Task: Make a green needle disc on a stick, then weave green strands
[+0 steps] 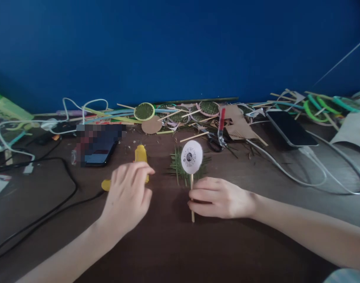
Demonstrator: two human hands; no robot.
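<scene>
My right hand (221,196) pinches a thin wooden stick (192,179) upright. A white paper disc (192,157) with a ring of dark print and a round dark mark in its middle is fixed to the stick's top. Just behind the disc, a mat of crossed green strips (176,165) lies on the table, partly covered. On the left, my left hand (128,192) is curled over a yellow glue gun (141,152) that rests on the table. Its fingertips are hidden, while the gun's nozzle end and part of its handle show around the hand.
Black cords (70,188) run across the left side, near a blurred phone (101,147). Farther back lie scissors (214,143), a cardboard disc (152,124), round green fans (144,111) and loose sticks. At right, another phone (290,127) has a white cable (285,179). A blue wall (180,47) stands behind.
</scene>
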